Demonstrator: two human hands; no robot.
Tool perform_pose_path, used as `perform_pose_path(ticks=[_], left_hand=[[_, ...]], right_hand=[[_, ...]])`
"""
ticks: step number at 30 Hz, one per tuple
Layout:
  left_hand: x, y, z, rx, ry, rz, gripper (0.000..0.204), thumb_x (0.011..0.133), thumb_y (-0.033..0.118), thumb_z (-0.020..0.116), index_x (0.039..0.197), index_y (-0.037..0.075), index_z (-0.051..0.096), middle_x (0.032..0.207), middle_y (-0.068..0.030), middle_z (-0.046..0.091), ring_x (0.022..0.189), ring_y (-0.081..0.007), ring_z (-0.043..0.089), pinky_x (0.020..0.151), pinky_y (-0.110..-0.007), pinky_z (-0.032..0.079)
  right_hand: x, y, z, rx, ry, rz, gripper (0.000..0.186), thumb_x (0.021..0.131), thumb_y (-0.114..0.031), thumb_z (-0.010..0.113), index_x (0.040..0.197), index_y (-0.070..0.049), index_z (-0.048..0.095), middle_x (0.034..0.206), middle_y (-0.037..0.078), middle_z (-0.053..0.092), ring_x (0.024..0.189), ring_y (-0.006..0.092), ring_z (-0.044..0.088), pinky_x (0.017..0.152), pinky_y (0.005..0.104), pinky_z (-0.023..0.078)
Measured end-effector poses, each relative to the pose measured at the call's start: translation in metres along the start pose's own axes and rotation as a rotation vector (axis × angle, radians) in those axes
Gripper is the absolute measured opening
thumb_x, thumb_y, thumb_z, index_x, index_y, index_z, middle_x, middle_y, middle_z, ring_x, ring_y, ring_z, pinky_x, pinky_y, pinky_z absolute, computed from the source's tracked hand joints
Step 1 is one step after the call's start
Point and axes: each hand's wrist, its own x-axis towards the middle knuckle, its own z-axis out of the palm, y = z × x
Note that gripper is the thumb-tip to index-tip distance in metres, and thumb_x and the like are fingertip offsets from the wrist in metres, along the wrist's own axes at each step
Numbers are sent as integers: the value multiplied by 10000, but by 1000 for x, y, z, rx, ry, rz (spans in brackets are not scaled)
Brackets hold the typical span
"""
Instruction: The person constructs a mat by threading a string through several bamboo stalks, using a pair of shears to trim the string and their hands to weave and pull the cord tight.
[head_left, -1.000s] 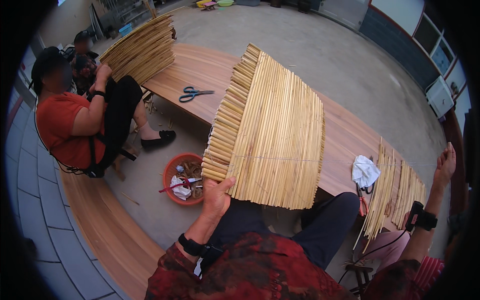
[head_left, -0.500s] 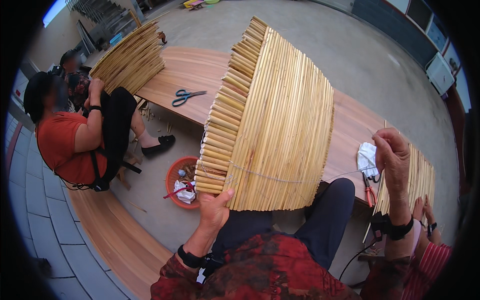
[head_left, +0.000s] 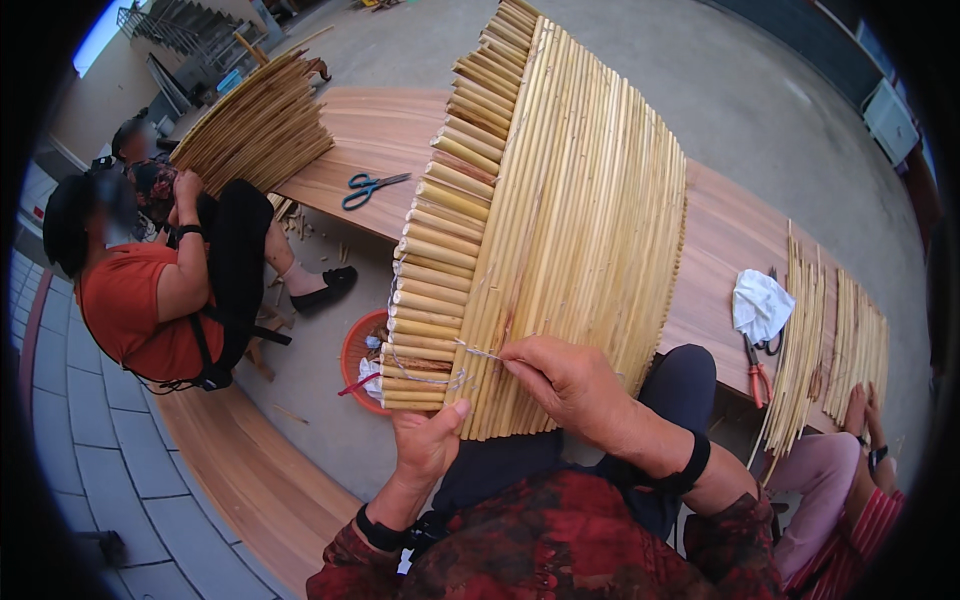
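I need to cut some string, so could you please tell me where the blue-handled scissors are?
In the head view, the blue-handled scissors lie on the long wooden table, upper left, between the seated person's reed bundle and the reed mat you hold.

Long wooden table (head_left: 380,140) on concrete floor (head_left: 740,90) (daylight, seemingly).

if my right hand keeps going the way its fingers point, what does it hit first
Probably the thin string your right hand is already pinching against the reed mat; further left along that line sits the mat's stepped edge of reed ends. Depth is unclear.
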Motion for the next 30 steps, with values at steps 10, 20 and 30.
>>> perform_pose_path(ticks=[10, 20, 30], left_hand=[[1, -1, -9, 81, -5, -10, 592, 662, -68, 549, 1224, 6, 379, 1183, -97, 470, 1101, -225, 464, 959, -350, 349], [6, 3, -8, -37, 0, -60, 568, 681, -138, 544, 1208, 25, 405, 1165, -93, 482, 1074, -209, 485, 908, -339, 406], [6, 6, -3, 94, 49, -63, 610, 647, -59, 547, 1228, -2, 368, 1167, -101, 475, 1076, -219, 479, 934, -341, 373]], right_hand=[[-4, -5, 17, -54, 173, -110, 132, 781, -100, 554, 906, -58, 551, 652, 107, 548, 591, 265, 571, 487, 347, 447], [-9, -22, 2, -229, -76, -89, 175, 730, -71, 563, 902, -63, 534, 617, 63, 495, 531, 240, 544, 430, 333, 427], [-8, -16, -10, -166, -2, 15, 224, 755, -37, 576, 977, -47, 551, 706, 116, 568, 621, 275, 578, 510, 350, 456]])
